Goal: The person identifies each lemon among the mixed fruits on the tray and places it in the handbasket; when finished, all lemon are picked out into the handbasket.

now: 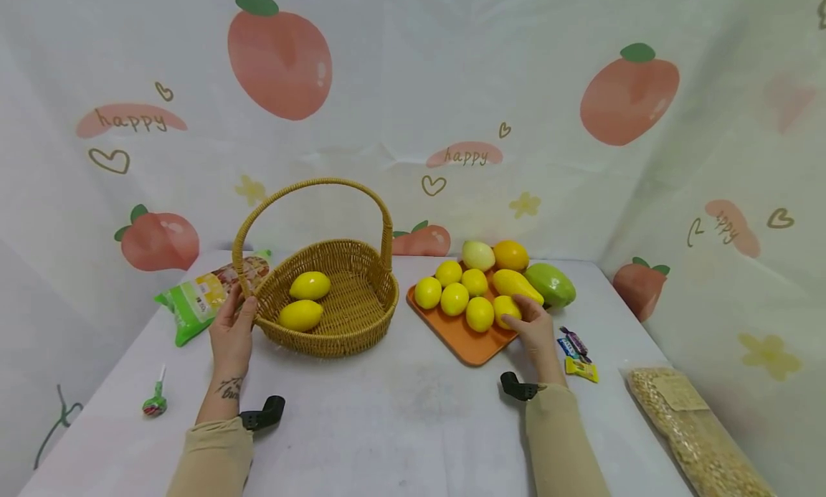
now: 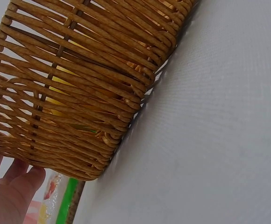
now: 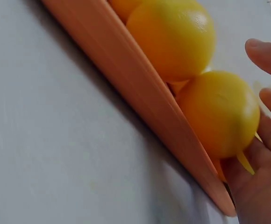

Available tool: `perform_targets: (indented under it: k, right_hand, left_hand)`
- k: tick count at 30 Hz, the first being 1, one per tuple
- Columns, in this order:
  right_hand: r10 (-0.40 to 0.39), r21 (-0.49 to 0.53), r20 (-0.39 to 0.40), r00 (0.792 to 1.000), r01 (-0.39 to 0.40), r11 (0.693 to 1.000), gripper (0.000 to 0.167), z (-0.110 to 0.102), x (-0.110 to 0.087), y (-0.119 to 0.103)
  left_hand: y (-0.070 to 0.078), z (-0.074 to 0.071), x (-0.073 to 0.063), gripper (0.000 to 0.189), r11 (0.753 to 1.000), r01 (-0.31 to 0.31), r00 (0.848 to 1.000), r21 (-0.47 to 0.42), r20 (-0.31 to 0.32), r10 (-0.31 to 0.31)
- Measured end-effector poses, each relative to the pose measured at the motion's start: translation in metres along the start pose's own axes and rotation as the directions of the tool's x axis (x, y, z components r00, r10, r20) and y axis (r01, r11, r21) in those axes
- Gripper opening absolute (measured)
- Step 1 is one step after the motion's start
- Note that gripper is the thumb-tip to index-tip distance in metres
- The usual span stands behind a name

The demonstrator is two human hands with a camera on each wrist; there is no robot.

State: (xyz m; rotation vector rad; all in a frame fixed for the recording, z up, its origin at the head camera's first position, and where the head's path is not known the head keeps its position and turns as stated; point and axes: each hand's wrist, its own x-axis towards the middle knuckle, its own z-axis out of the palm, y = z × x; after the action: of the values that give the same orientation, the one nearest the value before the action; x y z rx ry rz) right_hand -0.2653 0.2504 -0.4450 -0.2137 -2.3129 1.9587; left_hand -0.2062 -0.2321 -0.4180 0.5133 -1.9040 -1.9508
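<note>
A wicker basket (image 1: 342,339) with a tall arched handle stands left of centre, holding two lemons (image 1: 310,285). My left hand (image 1: 232,332) grips the basket's left side at the foot of the handle; its fingertips meet the weave in the left wrist view. On the right, an orange tray (image 1: 474,353) carries several lemons (image 1: 454,299), a yellow mango (image 1: 518,287), an orange (image 1: 511,255) and a pale round fruit (image 1: 478,256). My right hand (image 1: 538,335) reaches around the tray's nearest right lemon (image 3: 222,114), fingers spread beside it and thumb apart from it.
A green snack bag (image 1: 200,296) lies behind the basket's left side, a lollipop (image 1: 155,400) nearer. Right of the tray are a green papaya-like fruit (image 1: 551,285) and small wrapped candies (image 1: 576,346). A bag of grains (image 1: 697,425) lies along the right edge.
</note>
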Motion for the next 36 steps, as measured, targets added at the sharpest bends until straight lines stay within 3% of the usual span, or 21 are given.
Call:
perform_targets:
  k: [3,11,19,24,29,36]
  right_hand:
    - [-0.015,-0.014,-0.006,1.0,0.015,1.0,0.058,0.005,0.001,0.0]
    - [0.011,-0.194,0.017,1.0,-0.007,0.981,0.062,0.015,0.006,-0.003]
    - [0.006,-0.189,0.007,1.0,-0.005,0.982,0.06,0.014,0.004,-0.004]
    - [0.021,-0.131,-0.02,1.0,-0.023,0.991,0.057,0.011,-0.005,-0.012]
    - [-0.004,0.02,-0.022,1.0,0.004,1.0,0.054,0.016,-0.016,-0.03]
    - [-0.099,0.282,0.048,0.994,0.082,0.956,0.051,0.04,-0.03,-0.052]
  left_hand:
    - [0.0,0.001,0.0,0.049,1.0,0.006,1.0,-0.007,-0.003,-0.006]
    - [0.0,0.0,0.001,0.05,1.0,-0.016,1.0,0.005,-0.002,0.016]
    - [0.0,-0.001,0.001,0.05,1.0,-0.008,1.0,0.013,-0.005,0.008]
    - [0.0,0.0,0.001,0.049,1.0,-0.004,1.0,0.029,-0.003,0.004]
    - [0.002,0.001,0.001,0.049,1.0,0.002,1.0,0.012,0.001,-0.002]
    - [0.001,0.001,0.001,0.049,1.0,0.018,1.0,-0.006,-0.003,-0.018]
